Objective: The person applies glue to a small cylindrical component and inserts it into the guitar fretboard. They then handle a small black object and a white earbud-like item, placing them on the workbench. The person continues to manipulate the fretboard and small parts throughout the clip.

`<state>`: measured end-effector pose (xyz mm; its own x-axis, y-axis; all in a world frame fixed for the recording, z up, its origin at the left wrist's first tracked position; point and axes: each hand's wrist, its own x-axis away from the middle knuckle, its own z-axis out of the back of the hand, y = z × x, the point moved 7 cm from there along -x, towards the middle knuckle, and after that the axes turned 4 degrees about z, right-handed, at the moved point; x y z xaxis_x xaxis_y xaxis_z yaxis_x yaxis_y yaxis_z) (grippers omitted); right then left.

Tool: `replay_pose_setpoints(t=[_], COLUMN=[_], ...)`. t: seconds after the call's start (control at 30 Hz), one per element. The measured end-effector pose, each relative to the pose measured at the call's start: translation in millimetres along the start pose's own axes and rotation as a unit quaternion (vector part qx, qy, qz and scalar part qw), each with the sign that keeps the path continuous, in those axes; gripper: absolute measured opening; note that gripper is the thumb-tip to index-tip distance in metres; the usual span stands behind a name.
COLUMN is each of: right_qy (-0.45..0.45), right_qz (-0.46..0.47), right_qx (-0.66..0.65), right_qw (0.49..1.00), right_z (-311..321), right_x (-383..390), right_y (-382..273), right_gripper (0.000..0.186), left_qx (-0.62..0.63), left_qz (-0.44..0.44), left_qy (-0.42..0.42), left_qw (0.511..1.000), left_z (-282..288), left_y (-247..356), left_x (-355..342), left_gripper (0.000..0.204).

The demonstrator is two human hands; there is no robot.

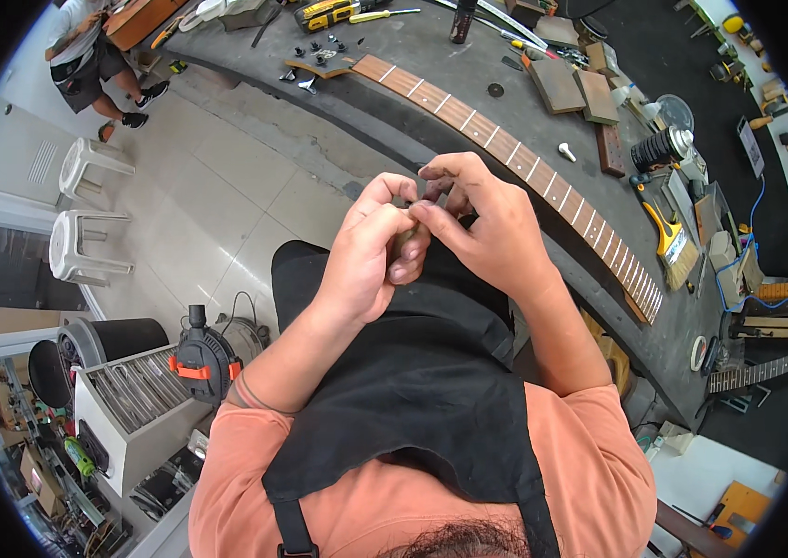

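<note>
My left hand (pixel 377 244) and my right hand (pixel 492 216) meet above my lap, in front of the workbench edge. Thumbs and fingertips of both are pinched together, and whatever lies between them is too small or hidden to name. Just beyond my right hand, a guitar neck (pixel 517 160) lies along the bench edge, with a brown fretboard, pale frets and dots. Its headstock (pixel 324 67) points to the far left, with tuning pegs (pixel 307 86) at its side. Several small black parts (pixel 320 48) rest around the headstock.
On the bench (pixel 440 70) lie wooden blocks (pixel 557 88), a small white piece (pixel 566 152), a yellow-handled brush (pixel 668 237) and a spray can (pixel 664 147). White stools (pixel 92 244) and a shop vacuum (pixel 213 358) stand at left. Another person (pixel 96 60) stands at the far left.
</note>
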<state>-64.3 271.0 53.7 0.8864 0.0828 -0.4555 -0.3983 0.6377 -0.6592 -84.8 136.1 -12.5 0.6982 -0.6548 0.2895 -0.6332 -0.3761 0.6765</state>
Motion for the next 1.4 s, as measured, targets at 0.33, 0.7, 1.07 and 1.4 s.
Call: replay_pose_setpoints(t=[0.33, 0.7, 1.07, 1.4], right_qy=[-0.021, 0.046, 0.034, 0.037], right_qz=[0.126, 0.051, 0.04, -0.034], right_qx=[0.141, 0.05, 0.1, 0.097], right_qw=[0.982, 0.996, 0.994, 0.994], right_z=[5.9, 12.1, 25.2, 24.6], right_x=[8.0, 17.0, 21.3, 41.0], right_y=[-3.2, 5.8, 17.8, 53.0], right_gripper=[0.033, 0.042, 0.027, 0.01], left_qx=[0.06, 0.072, 0.104, 0.2], left_qz=[0.049, 0.052, 0.033, 0.076], left_qy=[-0.014, -0.035, -0.064, -0.104], left_qw=[0.997, 0.995, 0.992, 0.971], left_z=[6.5, -0.7, 0.5, -0.3], left_y=[-15.6, -9.8, 2.1, 2.8], left_x=[-5.5, -5.8, -2.2, -4.6], left_gripper=[0.016, 0.015, 0.017, 0.016])
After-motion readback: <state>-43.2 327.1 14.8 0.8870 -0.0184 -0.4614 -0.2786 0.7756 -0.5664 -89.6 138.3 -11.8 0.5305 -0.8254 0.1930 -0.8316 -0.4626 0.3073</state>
